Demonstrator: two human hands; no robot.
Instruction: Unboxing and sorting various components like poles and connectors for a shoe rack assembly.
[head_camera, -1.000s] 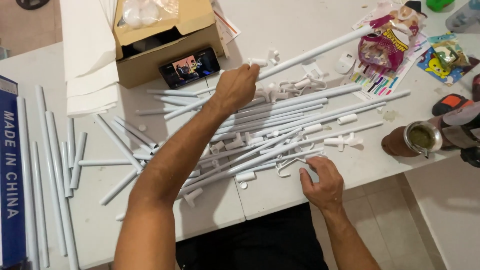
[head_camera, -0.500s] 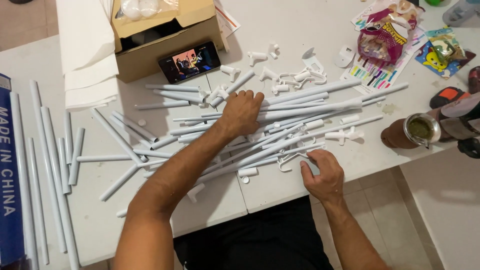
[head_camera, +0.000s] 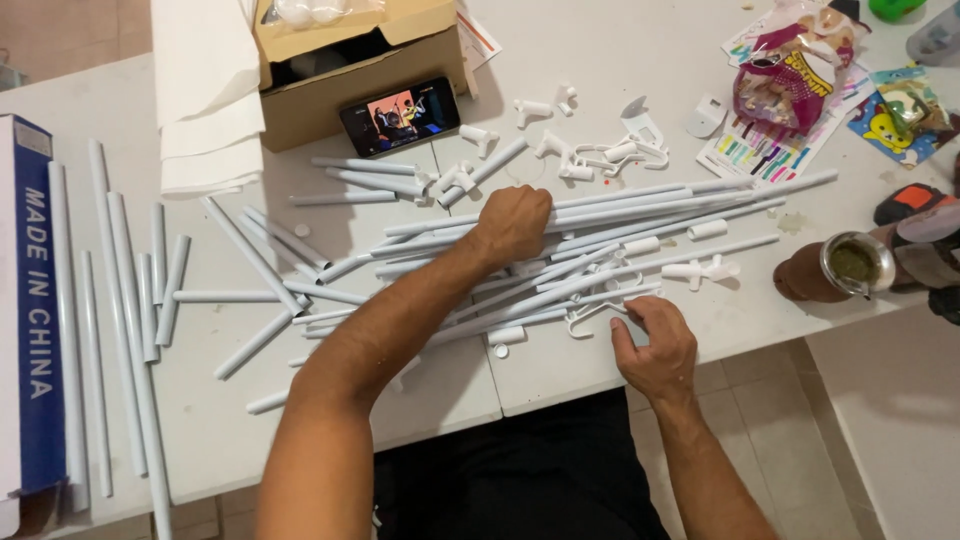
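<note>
Fingers, left hand: curled down tight on the tubes in the middle of the pile.
Fingers, right hand: bent a little and apart, tips on a thin white hook at the pile's 6 o'clock edge.
Pile: long white tubes lie crossed in a heap in the middle of the table.
Loose tubes: more lie flat, spread out at 9 o'clock.
Small parts: white joints and clips sit at 12 o'clock, just past the pile.
Phone: leans on a box at 11 o'clock, screen on.
Cup: at 3 o'clock, near the table edge.
How far: nothing looks joined yet; tubes and joints all lie loose, so most of the work looks left.
</note>
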